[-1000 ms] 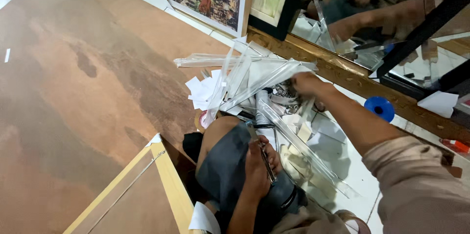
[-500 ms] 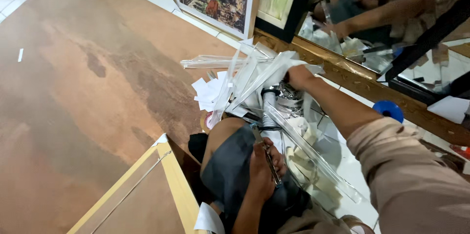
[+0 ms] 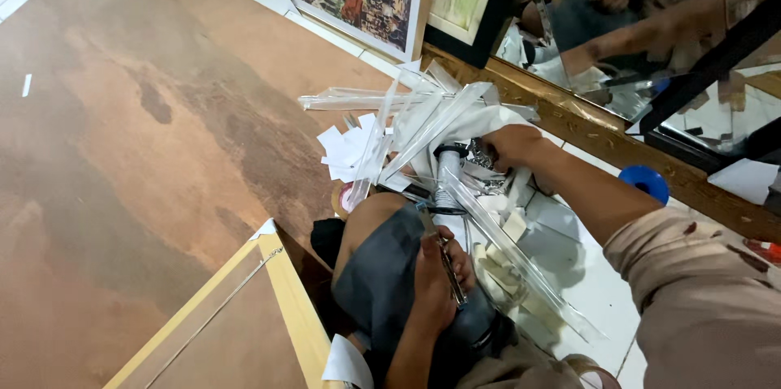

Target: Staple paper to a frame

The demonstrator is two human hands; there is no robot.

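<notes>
right hand point(image 3: 511, 147) fingers buried in strip pile point(image 3: 415, 124), grip unclear | left hand point(image 3: 435, 279) near pile, on knee, fingers pinching thin tool point(image 3: 449, 263), kept ready | pile on floor

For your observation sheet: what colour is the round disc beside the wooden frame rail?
Blue disc, clearest in the head view.

You see a matt wooden board point(image 3: 146, 137), glossy clear plastic strips point(image 3: 423, 124), white paper scraps point(image 3: 342, 149), and a thin metal tool point(image 3: 449, 263).
</notes>
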